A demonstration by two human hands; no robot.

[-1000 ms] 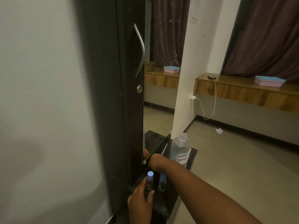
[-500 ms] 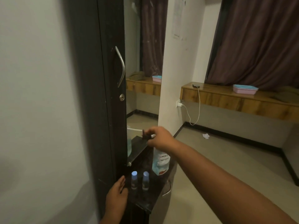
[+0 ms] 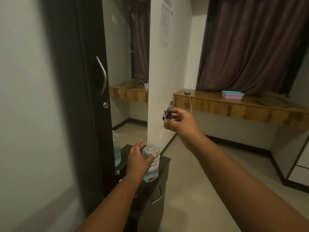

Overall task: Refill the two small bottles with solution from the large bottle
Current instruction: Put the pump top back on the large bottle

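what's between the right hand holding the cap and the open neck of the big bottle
Nothing: in the head view only bare white wall shows between the right hand with the cap and the large bottle.

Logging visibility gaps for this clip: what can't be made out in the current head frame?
- Two small bottles: hidden behind the left hand and forearm; only a blue speck shows.
- Large bottle label: partly covered by the left hand's fingers, text blurred.
- Dark cap in the right hand: motion-blurred, and whether a tube hangs from it is unclear.
- Paper on the wall: print too small to read.
- Cabinet top: mostly blocked by the left arm.
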